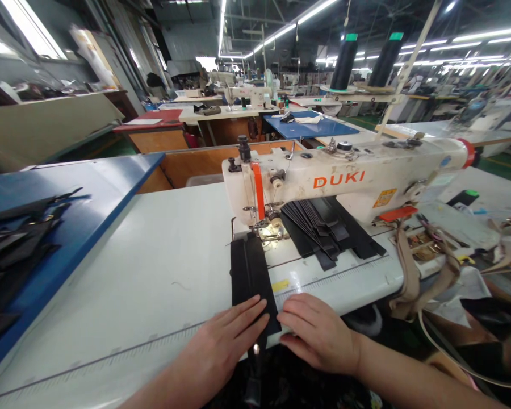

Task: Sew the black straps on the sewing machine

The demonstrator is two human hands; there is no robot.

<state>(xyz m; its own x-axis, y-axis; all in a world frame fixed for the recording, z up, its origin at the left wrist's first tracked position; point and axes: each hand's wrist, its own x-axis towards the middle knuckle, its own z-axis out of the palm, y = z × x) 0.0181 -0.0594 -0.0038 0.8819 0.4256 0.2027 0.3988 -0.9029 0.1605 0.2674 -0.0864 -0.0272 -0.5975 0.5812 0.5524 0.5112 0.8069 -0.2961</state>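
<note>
A black fabric strip [250, 267] lies on the pale sewing table, its far end under the needle area of the white sewing machine [298, 176]. My left hand [225, 335] rests on the near part of the strip, palm down, with fingers stretched out. Beside the strip's right edge, my right hand [313, 332] lies at the table's front edge with its fingers curved and close together; whether its fingertips grip the strip's edge is hidden. A zipper pull [256, 349] hangs at the strip's near end. The machine's lamp lights the presser foot.
Stacked black pieces [319, 227] lie under the machine arm. More black pieces [21, 244] cover part of a blue table [97, 193] at the left. Beige straps [406, 272] and a tray of small metal parts [423, 247] are at the right. Thread cones [344, 62] stand above.
</note>
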